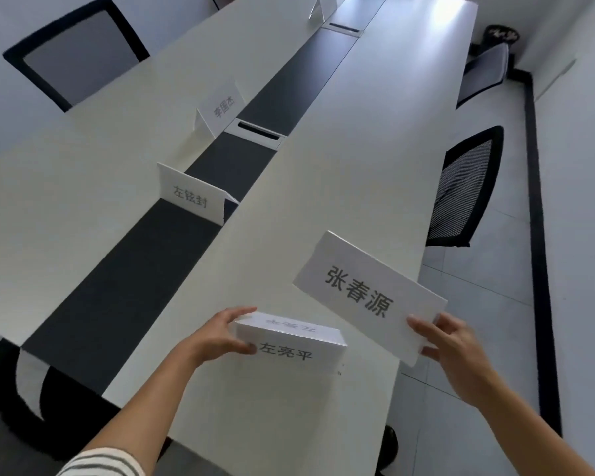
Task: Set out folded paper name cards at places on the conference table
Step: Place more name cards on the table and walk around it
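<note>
Because the folded white paper name cards are only thin sheets bent into a tent shape, I judge them to be very light, a little springy and easy to crush or tip, so it is best to pinch them softly at one short end or along the fold, not in the middle of a printed face. The left hand point(220, 333) grasps the left end of one tent card printed with black characters point(289, 341), thumb on the near face and fingers over the far face; this card seems to rest on the long white bench with a dark centre strip point(340, 166), near its close end, though I cannot tell if it already touches. The right hand point(450, 341) pinches the lower right corner of a second, larger-looking card with bold black characters point(364, 293), held tilted in the air above the right edge of the bench. Two more white tent cards stand further along beside the dark strip, the nearer point(193, 195) and the farther point(220, 108), and black mesh office chairs point(468, 187) wait at the sides.
</note>
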